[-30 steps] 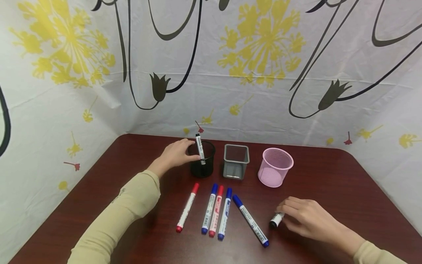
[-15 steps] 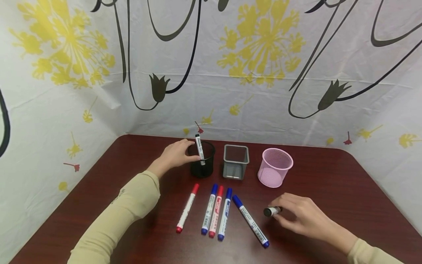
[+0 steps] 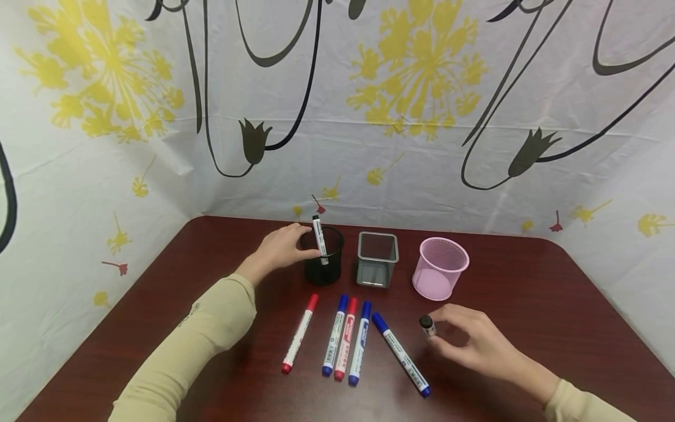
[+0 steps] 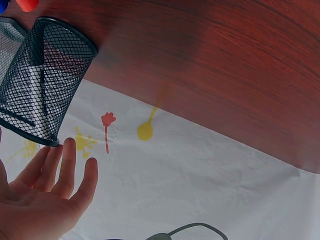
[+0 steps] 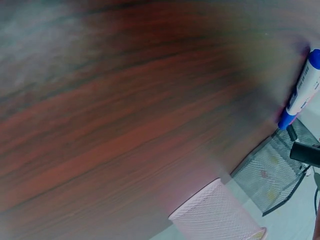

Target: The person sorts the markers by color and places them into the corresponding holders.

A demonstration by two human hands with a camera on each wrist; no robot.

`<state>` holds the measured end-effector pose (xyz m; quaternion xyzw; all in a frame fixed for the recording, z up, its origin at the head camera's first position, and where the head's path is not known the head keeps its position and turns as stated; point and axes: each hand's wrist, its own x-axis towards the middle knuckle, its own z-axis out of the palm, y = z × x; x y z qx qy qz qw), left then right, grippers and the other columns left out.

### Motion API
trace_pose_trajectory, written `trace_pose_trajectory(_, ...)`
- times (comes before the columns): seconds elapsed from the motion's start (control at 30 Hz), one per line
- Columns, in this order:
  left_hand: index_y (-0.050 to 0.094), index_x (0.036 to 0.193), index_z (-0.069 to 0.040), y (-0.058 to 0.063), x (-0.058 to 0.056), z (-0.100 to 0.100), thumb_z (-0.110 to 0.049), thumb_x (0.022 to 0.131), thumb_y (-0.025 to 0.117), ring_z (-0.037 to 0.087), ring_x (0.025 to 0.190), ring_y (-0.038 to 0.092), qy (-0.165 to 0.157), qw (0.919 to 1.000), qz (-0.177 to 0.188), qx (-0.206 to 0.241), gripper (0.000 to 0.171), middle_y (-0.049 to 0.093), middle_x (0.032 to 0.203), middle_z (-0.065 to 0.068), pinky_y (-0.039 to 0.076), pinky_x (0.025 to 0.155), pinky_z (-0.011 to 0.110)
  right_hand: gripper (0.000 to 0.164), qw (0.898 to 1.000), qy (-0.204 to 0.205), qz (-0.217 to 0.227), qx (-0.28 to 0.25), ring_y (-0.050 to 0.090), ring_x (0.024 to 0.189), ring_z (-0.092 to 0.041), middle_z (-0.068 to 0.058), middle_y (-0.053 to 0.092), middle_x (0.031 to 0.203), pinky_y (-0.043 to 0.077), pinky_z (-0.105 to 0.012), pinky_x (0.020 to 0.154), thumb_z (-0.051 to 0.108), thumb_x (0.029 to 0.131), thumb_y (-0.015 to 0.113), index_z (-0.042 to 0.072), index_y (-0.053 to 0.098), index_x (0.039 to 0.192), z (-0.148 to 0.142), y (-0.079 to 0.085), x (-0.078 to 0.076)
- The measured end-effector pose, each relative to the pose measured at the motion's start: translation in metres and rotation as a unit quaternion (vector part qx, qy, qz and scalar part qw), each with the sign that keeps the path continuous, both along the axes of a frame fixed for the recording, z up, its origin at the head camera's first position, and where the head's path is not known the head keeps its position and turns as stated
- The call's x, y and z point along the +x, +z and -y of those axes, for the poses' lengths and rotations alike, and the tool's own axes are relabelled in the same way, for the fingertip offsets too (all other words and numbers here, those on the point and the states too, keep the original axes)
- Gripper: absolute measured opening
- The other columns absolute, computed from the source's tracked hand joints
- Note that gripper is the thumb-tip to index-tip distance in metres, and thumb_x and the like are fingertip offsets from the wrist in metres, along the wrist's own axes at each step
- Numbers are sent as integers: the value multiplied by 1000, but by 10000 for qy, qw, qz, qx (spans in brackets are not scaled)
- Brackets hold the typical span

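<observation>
My left hand [image 3: 279, 246] holds the black mesh pen cup [image 3: 323, 273] by its rim, thumb at the front and fingers at the back. A black-capped whiteboard marker [image 3: 319, 230] leans inside that cup, its lower part behind the mesh in the left wrist view. My right hand [image 3: 471, 335] pinches another black-capped marker [image 3: 428, 324] between thumb and fingers, tilted with its black end up, just right of a blue marker [image 3: 401, 354] on the table. In the right wrist view only the dark end of the held marker [image 5: 305, 154] shows, at the right edge.
A grey square mesh cup [image 3: 377, 258] and a pink mesh cup [image 3: 439, 269] stand right of the black one. In front lie a red marker [image 3: 300, 334] and a row of blue and red markers [image 3: 345, 340]. Patterned cloth [image 3: 316, 105] hangs behind the table [image 3: 253, 375].
My right hand has lifted the black-capped marker from the table, moved slightly left and away from me, and tipped it more upright. My left hand stays at the black cup.
</observation>
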<state>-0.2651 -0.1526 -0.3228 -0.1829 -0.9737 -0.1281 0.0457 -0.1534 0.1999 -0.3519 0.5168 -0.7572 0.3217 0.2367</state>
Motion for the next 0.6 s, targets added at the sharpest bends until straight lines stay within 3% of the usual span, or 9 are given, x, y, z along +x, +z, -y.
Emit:
trace_pose_trajectory(0.17,48,126,-5,0,0,-1,-51,77,59,24,95,52,18,10000,22,14,68,51,113,11,42,79,40,41,9988,-84,422,-251,54,67,-8,8,58,82,43,-16,59,-7,58,71,11,61,93,7,5,4)
trace_pose_trajectory(0.33,48,126,-5,0,1,0,-50,77,60,23,93,52,42,10000,35,32,68,51,113,11,42,79,39,43,9963,-131,771,-342,56,67,-5,6,59,84,45,-17,59,-8,60,72,12,60,96,5,-5,-2)
trace_pose_trajectory(0.47,48,126,-5,1,1,0,-50,77,60,24,96,51,32,10000,40,43,68,51,114,11,42,80,40,37,9948,-251,927,-330,56,68,-7,2,60,84,44,-18,60,-9,61,70,7,60,92,13,8,4)
trace_pose_trajectory(0.6,48,126,-4,1,1,0,-50,77,59,24,99,51,17,10000,42,40,68,51,115,12,41,81,40,38,9945,-293,919,-411,57,68,-8,2,61,85,44,-18,60,-9,60,71,8,61,93,14,3,-1)
